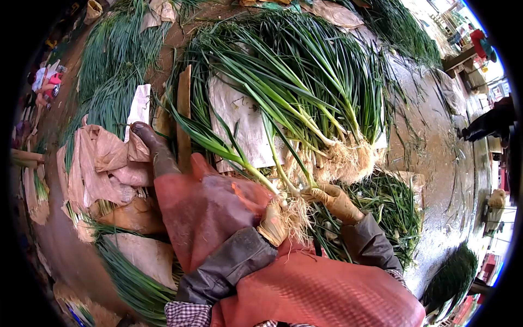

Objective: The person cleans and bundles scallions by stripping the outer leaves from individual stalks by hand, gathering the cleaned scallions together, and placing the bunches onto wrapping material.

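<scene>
My left hand [274,222], in a tan glove, is closed around the white base of several large green onions [260,175] whose leaves lean up and to the left. Pale tangled roots [297,217] hang beside its fingers. From the right, my right hand [339,203], gloved too, pinches the lower stems of the same cluster; its fingertips are partly hidden. Just beyond both hands lies a big pile of green onions [305,71], its root ends [348,158] turned toward me. A whitish sheet [237,111] shows beneath the pile.
A red apron [321,286] covers my lap, and a boot [155,144] sticks out at left. Loose leaf trimmings [387,210] lie at right. More onion bundles [117,71] rest at left, near crumpled tan sacks [92,163]. Wet ground [441,180] stretches right, where a person's dark-clothed limb [490,121] shows.
</scene>
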Demonstrator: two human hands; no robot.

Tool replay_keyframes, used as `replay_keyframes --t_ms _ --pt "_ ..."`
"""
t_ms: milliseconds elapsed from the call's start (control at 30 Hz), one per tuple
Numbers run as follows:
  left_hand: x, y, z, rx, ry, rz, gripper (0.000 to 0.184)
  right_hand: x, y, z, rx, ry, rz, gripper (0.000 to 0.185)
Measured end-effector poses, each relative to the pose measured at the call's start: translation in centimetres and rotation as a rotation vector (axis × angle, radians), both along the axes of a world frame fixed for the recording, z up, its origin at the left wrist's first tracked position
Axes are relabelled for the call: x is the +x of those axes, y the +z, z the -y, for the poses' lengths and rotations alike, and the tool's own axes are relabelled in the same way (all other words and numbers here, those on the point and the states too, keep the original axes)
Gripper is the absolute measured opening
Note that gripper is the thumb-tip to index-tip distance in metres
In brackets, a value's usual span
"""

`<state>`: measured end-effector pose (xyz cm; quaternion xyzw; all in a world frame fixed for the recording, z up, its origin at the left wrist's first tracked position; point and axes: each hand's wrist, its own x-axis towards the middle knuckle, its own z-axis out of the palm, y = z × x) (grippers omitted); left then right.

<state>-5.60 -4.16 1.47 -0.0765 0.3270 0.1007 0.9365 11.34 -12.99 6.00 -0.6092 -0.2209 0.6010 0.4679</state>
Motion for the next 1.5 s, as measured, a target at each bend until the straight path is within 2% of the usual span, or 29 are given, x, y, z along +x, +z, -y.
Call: replay_keyframes --t_ms 33,67,100,133,167,267,300,367,467,500,567,700,733,800,833,867,967,1033,1067,1100,1167,1200,1267,1300,1333,1400,1433,1467,1500 --pt "0.1 0.1 -0.6 -0.071 -0.036 0.078 0.025 -0.3 0.0 0.5 0.054 0.036 -0.016 0.032" --pt "0.3 -3.1 0.5 -0.065 0.005 0.113 0.024 -0.6 -0.1 0.9 0.108 0.073 -0.035 0.032" --pt "0.7 -2.8 0.9 0.086 -0.043 -0.001 0.024 -0.9 1.0 1.1 0.103 0.152 0.049 0.031" --pt "0.7 -2.5 1.0 0.236 -0.088 -0.118 0.025 -1.3 1.3 1.5 0.109 0.114 -0.025 0.032" --pt "0.0 0.3 -0.4 0.185 -0.208 -0.105 0.026 -1.1 1.6 2.2 0.065 0.063 -0.12 0.033" --pt "-1.9 -2.3 -0.7 0.057 -0.145 -0.1 0.03 1.0 1.6 5.1 0.14 -0.202 -0.311 0.032" --pt "-2.8 -2.0 -1.1 0.067 -0.153 0.087 0.035 1.7 2.0 5.2 0.097 -0.213 -0.256 0.032" --pt "-3.3 -1.0 -0.3 0.027 -0.165 0.067 0.037 1.8 2.3 3.5 -0.05 -0.187 0.003 0.032" --pt "-3.4 0.6 0.5 0.05 -0.213 0.144 0.042 0.0 -1.6 -3.7 -0.178 -0.073 -0.032 0.037" --pt "-3.3 1.8 0.9 0.05 -0.231 0.104 0.043 0.2 -6.4 -5.2 -0.169 -0.027 -0.086 0.034" --pt "-3.7 2.0 1.1 0.056 -0.251 0.054 0.043 -1.7 -9.7 -8.7 -0.009 -0.119 -0.039 0.027" --pt "-4.0 -0.3 0.2 -0.101 -0.118 0.3 0.045 -2.5 -10.4 -8.8 0.041 -0.402 0.053 0.021" --pt "-4.0 -0.5 0.2 -0.144 -0.093 0.407 0.046 -2.1 -10.8 -8.5 0.051 -0.466 -0.051 0.019" --pt "-3.9 1.2 0.1 -0.163 -0.137 0.362 0.048 0.5 -12.3 -7.5 0.102 -0.72 -0.1 0.013" --pt "-3.8 0.4 0.3 -0.165 -0.132 0.397 0.05 1.5 -12.9 -6.4 0.196 -0.729 -0.146 0.017" --pt "-4.0 0.0 0.3 -0.163 -0.131 0.428 0.052 2.0 -11.0 -4.6 0.034 -0.609 -0.083 0.021" --pt "-4.3 -0.4 -0.2 -0.082 -0.199 0.304 0.049 4.8 -10.5 6.1 -0.452 0.4 0.26 0.025" --pt "-3.7 -0.7 0.0 -0.065 -0.24 0.222 0.047 6.0 -11.1 12.6 -0.441 1.307 0.63 0.028" --pt "-3.4 -0.8 -0.1 -0.037 -0.286 0.131 0.046 6.5 -8.8 13.0 -0.54 1.42 0.768 0.034" --pt "-3.0 0.0 -0.1 -0.059 -0.281 0.088 0.035 7.1 -8.3 11.5 -0.58 1.301 0.888 0.034" --pt "-2.6 0.1 0.1 -0.042 -0.284 0.053 0.03 8.0 -9.3 5.9 -0.297 0.635 1.168 0.037" --pt "-2.5 0.2 0.2 -0.015 -0.286 0.019 0.025 8.4 -10.5 2.0 -0.169 0.454 1.304 0.041" --pt "-2.3 0.0 0.4 0.013 -0.252 0.019 0.018 10.0 -14.6 -5.3 -0.265 0.334 1.457 0.037" --pt "-2.5 -0.6 0.7 0.079 -0.203 0.011 0.019 10.3 -15.4 -7.1 -0.334 0.267 1.232 0.031" --pt "-2.9 -1.0 0.7 0.143 -0.157 -0.001 0.02 10.9 -18.2 -7.5 -0.152 0.072 1.029 0.026" --pt "-2.8 -0.5 0.1 0.214 -0.154 -0.046 0.018 8.4 -11.8 -9.0 -0.119 0.357 1.154 0.029" --pt "-1.8 0.5 -0.1 0.172 -0.091 -0.188 0.016 7.1 -8.2 -9.2 -0.193 0.418 0.9 0.032" --pt "-1.1 1.0 0.0 0.127 -0.032 -0.329 0.014 5.4 -6.6 -7.9 -0.021 0.227 0.469 0.038" --pt "-1.0 0.1 0.3 0.264 -0.026 -0.263 0.015 4.3 -5.4 -7.0 -0.055 0.207 0.336 0.04"
